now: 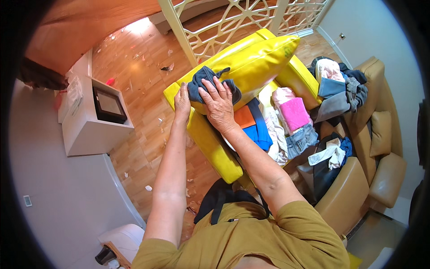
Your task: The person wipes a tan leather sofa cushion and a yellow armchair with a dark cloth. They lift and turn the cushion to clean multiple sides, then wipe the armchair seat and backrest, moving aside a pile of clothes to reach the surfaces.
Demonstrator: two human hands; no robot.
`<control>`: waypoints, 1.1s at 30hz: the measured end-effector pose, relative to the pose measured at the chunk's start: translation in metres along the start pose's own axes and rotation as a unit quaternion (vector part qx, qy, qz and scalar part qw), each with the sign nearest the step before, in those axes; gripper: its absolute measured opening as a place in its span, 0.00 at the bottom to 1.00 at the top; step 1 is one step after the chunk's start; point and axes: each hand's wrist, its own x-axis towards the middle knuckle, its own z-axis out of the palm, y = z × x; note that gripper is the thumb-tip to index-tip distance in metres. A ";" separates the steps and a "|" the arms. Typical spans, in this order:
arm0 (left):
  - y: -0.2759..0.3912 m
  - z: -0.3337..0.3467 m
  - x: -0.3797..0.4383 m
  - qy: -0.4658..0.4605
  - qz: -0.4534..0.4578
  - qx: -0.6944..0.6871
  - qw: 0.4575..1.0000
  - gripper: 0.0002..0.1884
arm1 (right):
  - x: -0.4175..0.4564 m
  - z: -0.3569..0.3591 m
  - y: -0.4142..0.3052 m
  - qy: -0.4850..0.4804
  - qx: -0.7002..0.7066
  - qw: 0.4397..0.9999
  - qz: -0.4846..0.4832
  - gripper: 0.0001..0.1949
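A dark blue-grey cloth garment lies bunched at the left end of the yellow cushion, above the yellow armchair. At its left edge is my left hand, thumb up, gripping or pressing the cloth. My right hand rests on top of the garment, its fingers spread over it. On the chair's seat lie blue and orange folded clothes, white patterned clothing, a bright pink folded cloth and denim shorts. What my palms cover is hidden.
Beyond the armchair stands a cream lattice partition. To the right, more clothes are piled by a tan leather sofa, with a white garment nearer. A white cabinet stands left. Scraps litter the wooden floor.
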 end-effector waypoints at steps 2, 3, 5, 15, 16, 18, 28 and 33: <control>-0.005 -0.002 0.004 -0.012 -0.004 0.004 1.000 0.29 | -0.004 -0.006 0.003 -0.008 -0.003 1.000 -0.003 0.23; -0.006 -0.006 0.006 -0.019 -0.006 0.011 1.000 0.29 | -0.008 -0.007 0.005 -0.006 0.000 1.000 -0.012 0.22; -0.010 -0.008 0.008 -0.015 -0.043 0.003 0.999 0.30 | -0.016 -0.008 0.008 0.001 0.004 1.000 -0.029 0.20; -0.024 0.000 0.023 0.046 -0.016 0.094 0.994 0.33 | -0.050 -0.018 0.021 -0.032 -0.008 0.999 -0.020 0.24; -0.029 -0.005 0.032 0.035 -0.005 0.101 0.994 0.33 | -0.044 -0.017 0.021 -0.022 -0.006 1.000 -0.004 0.25; -0.033 -0.014 0.059 0.009 0.019 0.116 0.993 0.33 | -0.025 -0.009 0.030 0.008 -0.014 1.000 0.024 0.29; 0.032 -0.021 0.174 -0.059 -0.006 0.173 0.983 0.40 | 0.123 0.061 0.121 0.142 -0.071 0.948 0.275 0.29; 0.020 -0.059 0.224 -0.045 -0.101 0.118 0.987 0.39 | 0.103 0.110 0.023 0.041 0.045 0.981 0.183 0.40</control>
